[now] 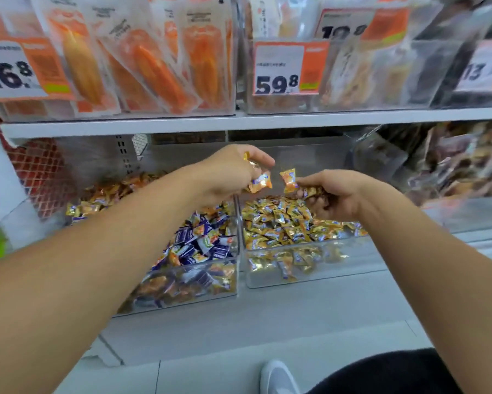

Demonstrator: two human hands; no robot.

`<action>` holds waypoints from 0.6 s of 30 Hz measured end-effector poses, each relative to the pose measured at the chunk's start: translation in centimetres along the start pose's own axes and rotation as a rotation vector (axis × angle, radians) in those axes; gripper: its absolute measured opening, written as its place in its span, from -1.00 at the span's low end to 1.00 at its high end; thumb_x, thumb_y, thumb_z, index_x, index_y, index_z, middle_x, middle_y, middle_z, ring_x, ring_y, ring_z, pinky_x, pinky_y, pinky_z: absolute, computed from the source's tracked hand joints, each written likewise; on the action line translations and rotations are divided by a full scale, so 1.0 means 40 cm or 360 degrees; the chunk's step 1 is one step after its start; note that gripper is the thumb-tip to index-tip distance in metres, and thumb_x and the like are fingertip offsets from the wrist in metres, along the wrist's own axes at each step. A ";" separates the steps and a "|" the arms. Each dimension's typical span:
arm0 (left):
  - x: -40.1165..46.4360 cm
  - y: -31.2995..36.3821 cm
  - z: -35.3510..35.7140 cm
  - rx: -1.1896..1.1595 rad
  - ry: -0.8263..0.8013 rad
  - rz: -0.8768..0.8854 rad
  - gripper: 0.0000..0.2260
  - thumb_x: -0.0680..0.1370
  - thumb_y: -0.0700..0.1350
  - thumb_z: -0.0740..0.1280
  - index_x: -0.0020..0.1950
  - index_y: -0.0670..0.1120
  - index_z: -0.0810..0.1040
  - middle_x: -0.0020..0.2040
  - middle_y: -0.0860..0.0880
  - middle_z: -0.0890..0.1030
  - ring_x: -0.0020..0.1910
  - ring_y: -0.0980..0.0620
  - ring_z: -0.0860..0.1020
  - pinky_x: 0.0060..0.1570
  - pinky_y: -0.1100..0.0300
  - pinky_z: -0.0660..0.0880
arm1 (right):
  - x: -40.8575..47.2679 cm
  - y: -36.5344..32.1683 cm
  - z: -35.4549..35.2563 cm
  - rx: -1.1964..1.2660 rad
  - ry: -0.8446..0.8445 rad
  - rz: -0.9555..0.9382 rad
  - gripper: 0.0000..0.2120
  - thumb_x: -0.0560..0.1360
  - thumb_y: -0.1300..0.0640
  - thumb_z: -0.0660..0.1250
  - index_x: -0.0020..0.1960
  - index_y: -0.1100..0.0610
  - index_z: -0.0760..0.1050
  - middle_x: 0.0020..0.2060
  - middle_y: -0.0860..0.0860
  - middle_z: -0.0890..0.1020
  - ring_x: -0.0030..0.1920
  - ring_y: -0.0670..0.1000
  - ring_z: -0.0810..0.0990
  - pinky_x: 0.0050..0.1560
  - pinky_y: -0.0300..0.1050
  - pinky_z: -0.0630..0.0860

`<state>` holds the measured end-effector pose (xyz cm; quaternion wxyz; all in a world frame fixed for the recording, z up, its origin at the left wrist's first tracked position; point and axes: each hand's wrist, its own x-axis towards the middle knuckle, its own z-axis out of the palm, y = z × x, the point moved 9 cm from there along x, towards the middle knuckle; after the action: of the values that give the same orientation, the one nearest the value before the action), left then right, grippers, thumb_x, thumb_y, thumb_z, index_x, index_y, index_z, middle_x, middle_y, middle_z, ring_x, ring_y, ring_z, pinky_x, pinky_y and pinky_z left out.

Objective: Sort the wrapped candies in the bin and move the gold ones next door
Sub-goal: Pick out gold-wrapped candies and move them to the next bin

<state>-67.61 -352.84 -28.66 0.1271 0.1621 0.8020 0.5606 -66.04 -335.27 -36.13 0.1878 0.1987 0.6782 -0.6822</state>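
Note:
Two clear bins sit side by side on the lower shelf. The left bin (182, 297) holds mixed blue, orange and gold wrapped candies (205, 243). The right bin (310, 277) holds gold candies (284, 226). My left hand (230, 172) hovers above the wall between the bins, closed on several gold candies (260, 182). My right hand (332, 194) hangs over the right bin, pinching one gold-orange candy (288, 179) at the fingertips with more candies (313, 192) in the palm.
A white shelf board (239, 122) runs just above my hands, carrying clear bins of packaged snacks (142, 66) and price tags (278, 69). Dark wrapped goods (452, 160) fill the bin at the right. My shoe (277, 378) stands on the tiled floor below.

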 end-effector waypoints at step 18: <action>-0.014 0.086 0.028 0.1393 0.0070 0.0744 -0.82 0.63 -0.06 0.31 0.20 0.01 0.61 0.08 0.12 0.61 0.06 0.20 0.52 0.05 0.25 0.35 | 0.026 -0.049 -0.069 0.0461 0.0001 -0.0259 -0.44 0.69 -0.15 -0.03 0.15 0.22 0.59 0.16 0.29 0.63 0.37 0.30 0.43 0.01 0.22 0.60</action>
<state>-66.27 -350.99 -25.79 -0.0991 0.3639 0.9069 0.1879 -67.92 -332.49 -35.02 0.1009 0.1683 0.5866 -0.7858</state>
